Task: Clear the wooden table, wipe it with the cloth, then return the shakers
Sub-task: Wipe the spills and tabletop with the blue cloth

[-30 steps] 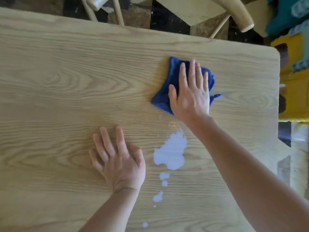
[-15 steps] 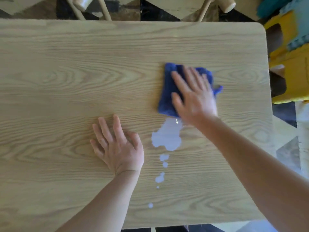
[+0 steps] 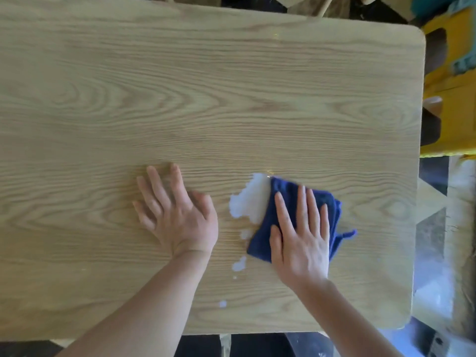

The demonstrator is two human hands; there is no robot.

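A folded blue cloth point(image 3: 268, 229) lies on the light wooden table point(image 3: 180, 99), right of centre near the front edge. My right hand point(image 3: 301, 235) presses flat on the cloth with straight fingers. The cloth's left edge covers part of a white spill point(image 3: 248, 199). Smaller white drops point(image 3: 239, 265) trail from the spill toward the front edge. To the left of the spill, my left hand point(image 3: 177, 215) rests flat on the bare wood, fingers spread. No shakers are in view.
A yellow object point(image 3: 453, 94) stands past the table's right edge. Pale wooden chair legs point(image 3: 324, 6) show beyond the far edge. The table's front edge point(image 3: 257, 331) runs just below my forearms.
My right hand has dragged the cloth toward me and onto the right part of the spill. The left hand stays flat on the table. The camera has shifted.
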